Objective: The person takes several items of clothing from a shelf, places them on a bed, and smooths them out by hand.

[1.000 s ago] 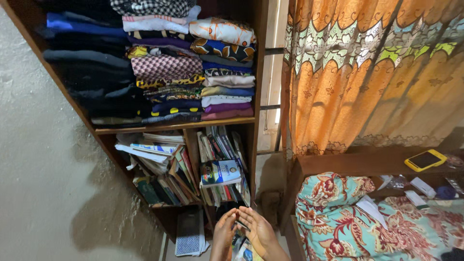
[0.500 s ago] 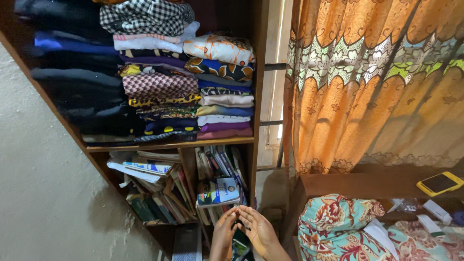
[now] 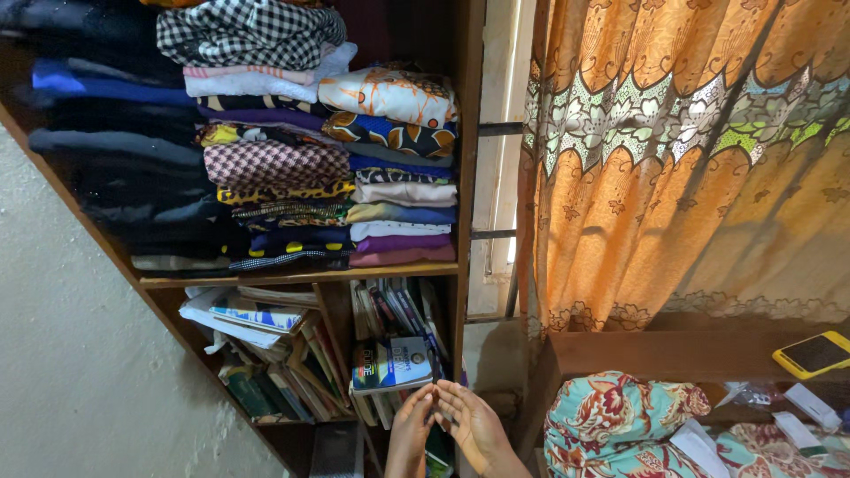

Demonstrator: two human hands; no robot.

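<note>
Head view looked down on a wooden shelf unit (image 3: pixel 465 177), and plenty was cut off: both forearms ran out at the bottom edge, the lowest part of the shelf was lost there too, and the dark bay behind the fingers was hard to read. The left hand (image 3: pixel 413 434) and the right hand (image 3: pixel 474 429) were raised together at the bottom centre, fingertips touching or very nearly, palms turned toward each other, fingers loosely spread; neither one had hold of anything that could be seen. Just above the fingertips sat the nearest thing, a blue paperback (image 3: pixel 392 365), lying flat and slightly tilted on top of upright books (image 3: pixel 394 310) in the right lower compartment, its cover showing a blue field with pale lettering and a small picture; whether the fingers touched it could not be told. Something green and dark showed below the right hand, too hidden to name. In the left lower compartment leaned more books, with loose papers (image 3: pixel 243 314) piled across them. On the shelf above were folded clothes (image 3: pixel 328 168) in two stacks, patterned and bright to the right, dark ones to the left. To the right hung an orange patterned curtain (image 3: pixel 691 177), a floral pillow (image 3: pixel 620 420) lay beneath it, and a yellow-cased phone (image 3: pixel 813 354) rested on the wooden headboard (image 3: pixel 655 354).
</note>
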